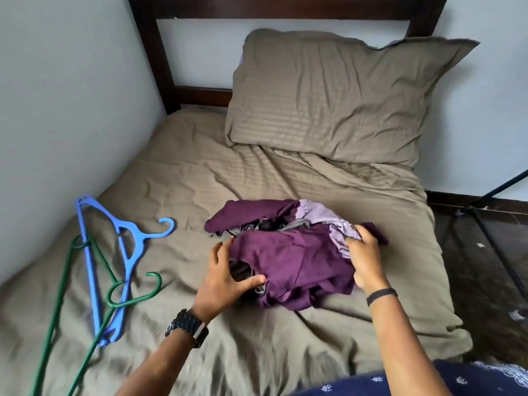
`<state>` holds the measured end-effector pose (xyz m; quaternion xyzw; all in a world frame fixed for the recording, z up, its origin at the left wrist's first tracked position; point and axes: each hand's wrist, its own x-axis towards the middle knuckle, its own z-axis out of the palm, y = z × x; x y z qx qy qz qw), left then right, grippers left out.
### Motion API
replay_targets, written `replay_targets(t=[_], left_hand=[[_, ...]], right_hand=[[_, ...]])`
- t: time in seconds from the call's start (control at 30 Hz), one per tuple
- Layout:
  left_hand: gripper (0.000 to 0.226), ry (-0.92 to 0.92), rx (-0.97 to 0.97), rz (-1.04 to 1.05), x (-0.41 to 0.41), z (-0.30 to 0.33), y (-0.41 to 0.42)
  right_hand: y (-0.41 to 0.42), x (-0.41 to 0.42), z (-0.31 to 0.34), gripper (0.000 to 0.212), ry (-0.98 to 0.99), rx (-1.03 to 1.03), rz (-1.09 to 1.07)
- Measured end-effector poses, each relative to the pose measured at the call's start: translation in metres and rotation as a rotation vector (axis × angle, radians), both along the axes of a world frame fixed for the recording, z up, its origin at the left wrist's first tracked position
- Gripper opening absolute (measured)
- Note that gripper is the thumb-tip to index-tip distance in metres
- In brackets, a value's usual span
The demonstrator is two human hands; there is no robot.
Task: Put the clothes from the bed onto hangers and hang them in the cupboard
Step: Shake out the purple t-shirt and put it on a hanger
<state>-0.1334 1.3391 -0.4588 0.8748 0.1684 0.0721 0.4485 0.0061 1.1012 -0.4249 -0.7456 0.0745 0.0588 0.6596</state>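
Purple clothes pile, 2 hangers: blue hanger, green hanger

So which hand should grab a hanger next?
Probably the left hand. The blue hanger and green hanger lie on the bed on its side, and it is only touching the clothes. The right hand is farther away and pinches the lilac cloth.

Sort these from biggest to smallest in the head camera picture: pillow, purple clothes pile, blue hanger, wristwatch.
1. pillow
2. purple clothes pile
3. blue hanger, though it lies nearer the camera
4. wristwatch
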Motion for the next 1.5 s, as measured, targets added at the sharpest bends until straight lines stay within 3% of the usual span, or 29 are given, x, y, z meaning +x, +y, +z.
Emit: replay_targets(t=[0.1, 0.27, 0.33, 0.47, 0.5, 0.57, 0.63, 0.73, 0.8, 0.87, 0.93, 1.0, 1.1, 1.2, 1.3, 1.37, 1.43, 1.5], left_hand=[[0.112, 0.053, 0.199, -0.139, 0.005, -0.011, 0.003], [0.064, -0.102, 0.243, -0.028, 0.030, 0.011, 0.022], [0.049, -0.138, 0.091, 0.148, 0.053, 0.024, 0.047], [0.042, -0.429, -0.668, 0.642, 0.101, 0.068, 0.100], [0.036, -0.518, -0.696, 0.793, 0.106, 0.081, 0.107], [0.032, -0.566, -0.532, 0.901, 0.113, 0.086, 0.119], [0.047, -0.414, -0.396, 0.723, 0.116, 0.078, 0.118], [0.050, 0.096, -0.304, 0.239, 0.112, 0.048, 0.090], [0.068, 0.304, 0.036, 0.004, 0.105, 0.030, 0.060], [0.083, 0.176, 0.198, -0.115, 0.100, 0.025, 0.023], [0.097, 0.012, 0.120, -0.288, 0.101, 0.027, -0.013], [0.105, 0.001, 0.097, -0.427, 0.108, 0.031, -0.035], [0.075, 0.107, 0.096, -0.581, 0.120, 0.030, -0.050], [0.034, 0.095, 0.215, -0.551, 0.126, 0.030, -0.056], [0.004, -0.077, 0.057, -0.319, 0.134, 0.047, -0.055], [0.013, -0.121, -0.079, -0.169, 0.141, 0.057, -0.053], [0.015, -0.131, -0.119, -0.088, 0.145, 0.063, -0.056], [0.013, -0.092, -0.409, -0.079, 0.145, 0.072, -0.064]], right_hand=[[-0.020, 0.001, 0.003, 0.031, 0.032, 0.217, -0.154], [-0.051, 0.007, 0.009, 0.021, 0.015, 0.440, -0.332], [-0.057, 0.011, 0.015, 0.026, 0.003, 0.444, -0.312], [-0.057, 0.019, 0.023, 0.028, -0.010, 0.508, -0.270], [-0.055, 0.020, 0.025, 0.031, -0.017, 0.525, -0.259], [-0.048, 0.022, 0.030, 0.033, -0.020, 0.540, -0.238], [-0.042, 0.023, 0.034, 0.031, -0.013, 0.529, -0.221], [-0.034, 0.020, 0.038, 0.025, 0.024, 0.510, -0.165], [-0.033, 0.016, 0.039, 0.023, 0.051, 0.458, -0.090], [-0.031, 0.008, 0.044, 0.021, 0.071, 0.380, 0.031], [-0.032, 0.001, 0.052, 0.021, 0.094, 0.351, 0.146], [-0.036, -0.005, 0.061, 0.020, 0.133, 0.351, 0.214], [-0.045, -0.007, 0.072, 0.021, 0.191, 0.299, 0.200], [-0.061, 0.001, 0.074, 0.025, 0.181, 0.252, 0.046], [-0.082, 0.015, 0.071, 0.034, 0.095, 0.314, -0.139], [-0.091, 0.021, 0.065, 0.045, 0.037, 0.173, -0.190], [-0.089, 0.016, 0.066, 0.057, -0.079, -0.148, -0.273], [-0.072, 0.003, 0.069, 0.031, -0.300, -0.273, -0.275]])
